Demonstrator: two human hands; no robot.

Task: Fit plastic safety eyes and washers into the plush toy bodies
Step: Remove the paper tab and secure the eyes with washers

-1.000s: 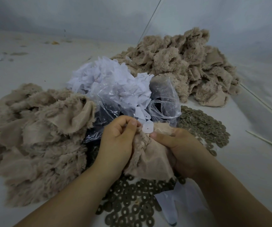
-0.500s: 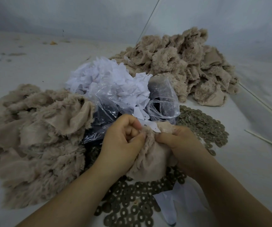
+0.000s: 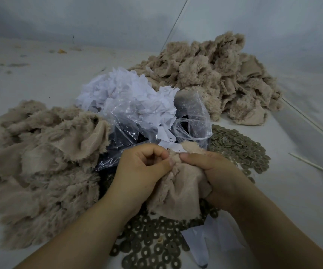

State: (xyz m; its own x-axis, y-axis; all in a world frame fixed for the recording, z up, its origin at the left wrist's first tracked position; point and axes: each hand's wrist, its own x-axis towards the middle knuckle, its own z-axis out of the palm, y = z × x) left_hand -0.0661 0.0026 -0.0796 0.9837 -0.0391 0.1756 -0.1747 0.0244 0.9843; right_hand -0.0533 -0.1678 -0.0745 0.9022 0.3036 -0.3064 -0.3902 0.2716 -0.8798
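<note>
Head view looks down on my two hands, which meet over one plush body (image 3: pixel 178 191) just above the worktop (image 3: pixel 292 200). My left hand (image 3: pixel 143 171) is curled, thumb and fingers pinching the top edge of the fabric; my right hand (image 3: pixel 215 175) grips the bunched cloth from the other side, thumb pressed toward the same spot. I judge this to be the fitting step: I seem to be seating an eye or its washer at that pinched point, though the part itself is hidden under my fingers and I cannot tell which it is.

Loose washers (image 3: pixel 240 148) lie scattered to the right and below my wrists. A clear bag (image 3: pixel 191 121) with dark contents, probably the eyes, sits just behind my hands, beside a heap of white paper scraps (image 3: pixel 125 94). Plush piles lie left (image 3: pixel 40 152) and far right (image 3: pixel 215 74).

Next, I expect firm pressure to be needed between both thumbs, keeping the fabric flat so nothing snags.
</note>
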